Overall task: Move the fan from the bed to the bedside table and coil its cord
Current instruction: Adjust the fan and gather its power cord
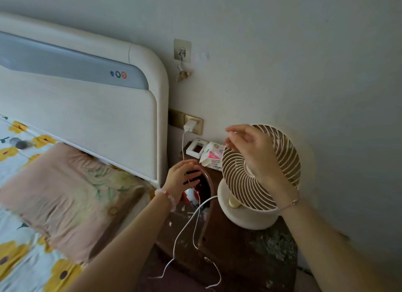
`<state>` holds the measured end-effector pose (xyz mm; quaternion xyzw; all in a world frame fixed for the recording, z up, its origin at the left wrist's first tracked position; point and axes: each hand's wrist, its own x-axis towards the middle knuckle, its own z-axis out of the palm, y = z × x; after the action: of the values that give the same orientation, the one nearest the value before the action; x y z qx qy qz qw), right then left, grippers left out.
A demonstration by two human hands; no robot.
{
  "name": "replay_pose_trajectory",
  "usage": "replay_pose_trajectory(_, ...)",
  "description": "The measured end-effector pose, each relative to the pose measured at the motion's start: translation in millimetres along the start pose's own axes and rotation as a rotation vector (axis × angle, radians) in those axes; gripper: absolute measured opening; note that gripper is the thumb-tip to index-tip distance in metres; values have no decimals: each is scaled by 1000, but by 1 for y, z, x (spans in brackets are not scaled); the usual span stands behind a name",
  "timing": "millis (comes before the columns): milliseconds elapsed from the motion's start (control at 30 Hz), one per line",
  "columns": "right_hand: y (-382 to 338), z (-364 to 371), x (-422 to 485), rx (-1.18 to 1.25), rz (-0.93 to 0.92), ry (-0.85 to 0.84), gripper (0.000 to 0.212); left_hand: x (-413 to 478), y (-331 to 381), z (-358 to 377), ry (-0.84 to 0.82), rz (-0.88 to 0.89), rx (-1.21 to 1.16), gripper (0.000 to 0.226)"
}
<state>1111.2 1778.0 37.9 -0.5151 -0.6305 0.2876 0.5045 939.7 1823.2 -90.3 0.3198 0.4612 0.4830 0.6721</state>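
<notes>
The cream fan [285, 152] stands upright on the dark wooden bedside table [250, 257], with its round grille facing me. My right hand [254, 152] hovers in front of the grille, fingers apart, holding nothing that I can make out. The thin white cord [185, 226] leaves the fan's base and hangs in loose loops over the table's front edge. My left hand [180, 178] is spread at the table's left edge, where a white cord strand passes under its fingers.
A white charger [190, 125] sits in the wall socket above the table, its lead dropping toward my left hand. A tissue pack [212, 158] and a small white box [196, 148] lie at the back. The headboard [87, 117] and a pink pillow [65, 193] lie to the left.
</notes>
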Motion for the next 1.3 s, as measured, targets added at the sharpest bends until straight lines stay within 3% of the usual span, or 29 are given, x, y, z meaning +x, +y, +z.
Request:
replay_pose_trajectory(467, 75, 135, -23, 349, 587, -114, 16, -35, 34, -118, 191, 79, 144, 17)
replay_pose_trajectory(600, 74, 171, -35, 396, 664, -152, 17, -52, 52, -152, 236, 147, 264, 14)
replay_pose_trajectory(633, 75, 217, -58, 396, 727, -225, 18, -75, 48, -196, 301, 117, 278, 15)
replay_pose_trajectory(933, 95, 304, -125, 372, 946, -307, 20, -114, 28, -288, 364, -28, 287, 19)
replay_pose_trajectory(1300, 160, 347, -181, 349, 1213, -154, 23, -73, -70, -329, 258, -241, 212, 18)
